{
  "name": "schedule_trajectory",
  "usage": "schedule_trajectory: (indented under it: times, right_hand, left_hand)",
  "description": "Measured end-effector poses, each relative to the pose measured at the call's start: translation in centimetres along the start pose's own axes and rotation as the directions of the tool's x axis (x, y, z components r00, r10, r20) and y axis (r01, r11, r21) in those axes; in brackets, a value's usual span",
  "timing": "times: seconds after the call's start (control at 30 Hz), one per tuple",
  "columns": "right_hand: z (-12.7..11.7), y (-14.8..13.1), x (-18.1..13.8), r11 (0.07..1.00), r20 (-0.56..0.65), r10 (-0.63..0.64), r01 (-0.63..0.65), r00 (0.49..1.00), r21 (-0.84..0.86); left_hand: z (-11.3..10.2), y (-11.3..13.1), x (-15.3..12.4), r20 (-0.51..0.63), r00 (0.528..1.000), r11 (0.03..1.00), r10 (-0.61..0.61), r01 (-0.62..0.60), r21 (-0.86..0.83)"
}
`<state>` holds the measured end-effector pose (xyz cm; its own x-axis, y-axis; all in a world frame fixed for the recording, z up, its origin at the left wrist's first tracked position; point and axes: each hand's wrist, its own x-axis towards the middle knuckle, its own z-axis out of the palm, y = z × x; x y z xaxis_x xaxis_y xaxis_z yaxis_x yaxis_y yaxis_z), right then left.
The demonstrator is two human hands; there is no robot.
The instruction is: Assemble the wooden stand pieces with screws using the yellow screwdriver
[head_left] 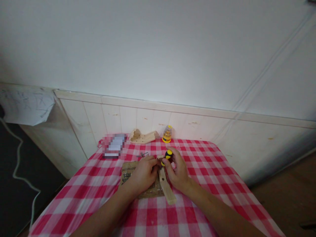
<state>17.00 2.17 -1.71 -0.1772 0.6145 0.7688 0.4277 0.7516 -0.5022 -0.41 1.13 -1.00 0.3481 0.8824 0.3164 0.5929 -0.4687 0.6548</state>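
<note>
My right hand (179, 171) is closed around a screwdriver with a yellow and black handle (169, 153). Its tip points down toward the far part of a pale wooden piece (168, 192) with a hole in it. Bent over that same part, my left hand (146, 171) has its fingers closed against the wood, close to the screwdriver's tip; what lies right under the fingertips is hidden. Beneath the left hand and the wood is a flat brown packet (128, 169) with dark print. Several small metal screws (142, 154) lie just beyond the left hand.
Against the wall at the table's back stand joined wooden parts (143, 138) and a yellow screwdriver-bit holder (167, 135) with a clear cover. A blurred-out flat object (115, 145) lies at the back left. A red and white checked cloth (212, 197) covers the table.
</note>
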Motion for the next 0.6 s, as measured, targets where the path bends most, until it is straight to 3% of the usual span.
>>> schedule_trajectory:
  times: [0.2,0.47,0.6]
  right_hand:
    - [0.47,0.77,-0.53,0.996,-0.046,0.079,-0.077,0.996,0.052]
    - [0.15,0.56,0.14,0.996,0.035,0.043,-0.046,0.998,0.076]
    - [0.33,0.81,-0.01,0.998,0.043,-0.051,0.050,0.998,0.040]
  left_hand:
    - [0.08,-0.12,0.00,-0.031,0.999,1.000,0.016,-0.016,0.005]
    - [0.43,-0.61,-0.09,-0.014,0.999,0.997,0.042,-0.041,0.067]
    - [0.48,-0.49,-0.16,-0.010,0.999,0.993,0.040,-0.038,0.114]
